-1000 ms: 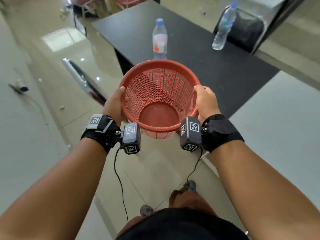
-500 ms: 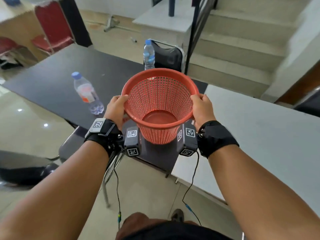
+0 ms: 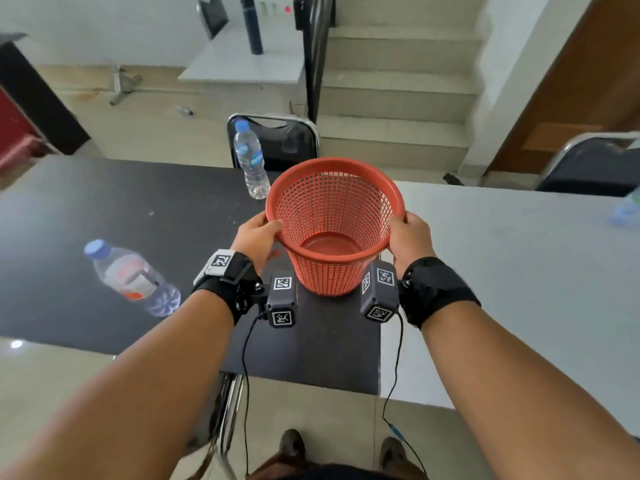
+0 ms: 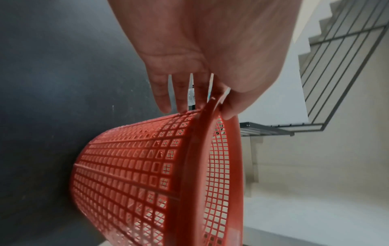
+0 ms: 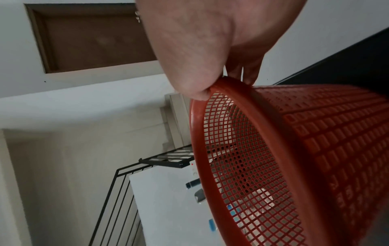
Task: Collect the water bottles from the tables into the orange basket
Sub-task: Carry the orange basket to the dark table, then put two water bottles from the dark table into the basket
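On black table [image 3: 86, 202] — two bottles [image 3: 252, 161] flank basket [image 3: 332, 268].

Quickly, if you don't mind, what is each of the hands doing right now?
Left hand: grips the orange basket by its rim.
Right hand: grips the basket's opposite rim.

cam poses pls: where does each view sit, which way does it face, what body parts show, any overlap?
Head: looks down and forward at orange basket, black table; both forearms, left hand, right hand.
Left wrist: along the palm toward basket rim, staircase railing beyond.
Right wrist: along the palm toward rim, railing, brown door.
Shared: all show the basket.
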